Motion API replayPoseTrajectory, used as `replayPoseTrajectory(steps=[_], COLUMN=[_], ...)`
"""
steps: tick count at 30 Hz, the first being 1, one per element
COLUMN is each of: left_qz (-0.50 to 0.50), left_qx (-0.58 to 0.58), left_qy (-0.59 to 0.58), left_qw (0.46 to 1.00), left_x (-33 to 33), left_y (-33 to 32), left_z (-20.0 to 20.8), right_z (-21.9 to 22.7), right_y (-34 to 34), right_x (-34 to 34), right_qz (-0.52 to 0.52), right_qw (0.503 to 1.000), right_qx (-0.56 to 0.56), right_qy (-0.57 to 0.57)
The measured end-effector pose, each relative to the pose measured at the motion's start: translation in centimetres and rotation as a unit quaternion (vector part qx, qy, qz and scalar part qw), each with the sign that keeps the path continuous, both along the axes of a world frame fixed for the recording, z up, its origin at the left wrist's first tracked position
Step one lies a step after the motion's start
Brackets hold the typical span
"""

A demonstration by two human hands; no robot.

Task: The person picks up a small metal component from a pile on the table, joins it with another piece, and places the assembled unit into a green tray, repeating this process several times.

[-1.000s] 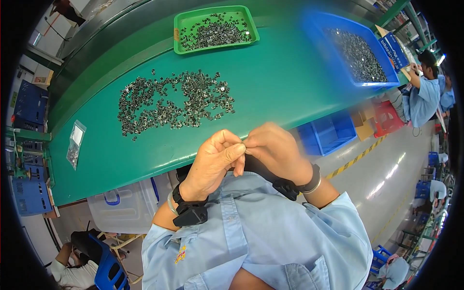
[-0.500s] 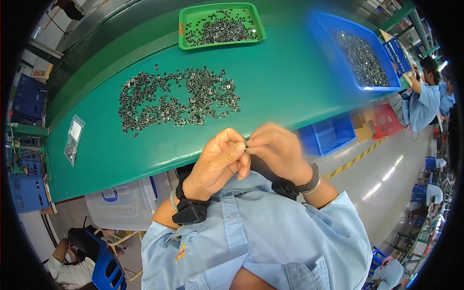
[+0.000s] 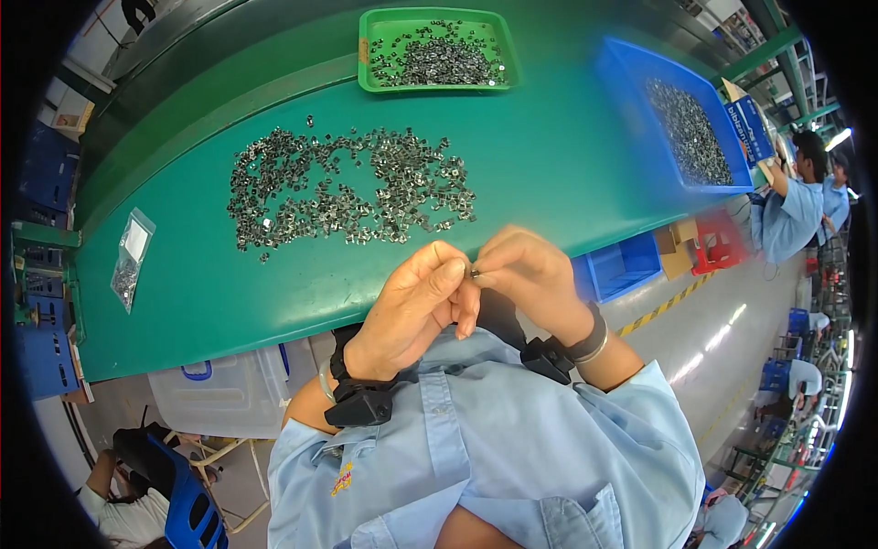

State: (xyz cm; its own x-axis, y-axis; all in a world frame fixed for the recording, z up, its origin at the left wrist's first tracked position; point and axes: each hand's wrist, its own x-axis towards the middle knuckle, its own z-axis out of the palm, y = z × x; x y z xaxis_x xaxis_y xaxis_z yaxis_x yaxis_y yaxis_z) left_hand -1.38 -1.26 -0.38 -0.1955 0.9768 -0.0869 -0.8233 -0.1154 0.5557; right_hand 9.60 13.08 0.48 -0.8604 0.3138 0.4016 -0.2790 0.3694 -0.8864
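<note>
A small dark part (image 3: 475, 273) shows more plainly than a second ago between our left hand (image 3: 419, 297) and right hand (image 3: 530, 279). Both, fingertips together, pinch it; handling seems to continue.

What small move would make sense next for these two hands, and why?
Perhaps a slight upward turn of the left hand: the small dark part sits where its fingertips meet those of the right hand, and fingers seem to cover much of it.
</note>
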Motion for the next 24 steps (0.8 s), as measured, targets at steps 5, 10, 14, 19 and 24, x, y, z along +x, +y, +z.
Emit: replayPoseTrajectory(steps=[5,10,14,19,24], left_qz=[0.008,0.026,0.023,0.014,-0.011], left_qx=[-0.005,-0.011,0.002,0.007,0.017], left_qy=[0.008,0.006,-0.013,-0.033,-0.025], left_qw=[1.0,1.0,1.0,0.999,0.999], left_x=[-1.1,-1.5,-2.0,-2.1,-2.1], left_y=[-0.1,-0.2,-0.3,-0.4,-0.2], left_z=[-0.4,-0.7,-0.9,-1.0,-1.4], right_z=[0.9,5.1,6.7,4.0,2.1], right_y=[1.3,8.8,11.7,11.7,9.4], right_x=[-1.5,-8.2,-12.5,-10.6,-8.4], right_qz=[-0.004,-0.093,-0.14,-0.044,0.018], right_qw=[0.995,0.987,0.981,0.962,0.927], right_qx=[-0.08,-0.007,0.118,0.225,0.275], right_qy=[-0.054,-0.13,-0.056,-0.145,-0.254])
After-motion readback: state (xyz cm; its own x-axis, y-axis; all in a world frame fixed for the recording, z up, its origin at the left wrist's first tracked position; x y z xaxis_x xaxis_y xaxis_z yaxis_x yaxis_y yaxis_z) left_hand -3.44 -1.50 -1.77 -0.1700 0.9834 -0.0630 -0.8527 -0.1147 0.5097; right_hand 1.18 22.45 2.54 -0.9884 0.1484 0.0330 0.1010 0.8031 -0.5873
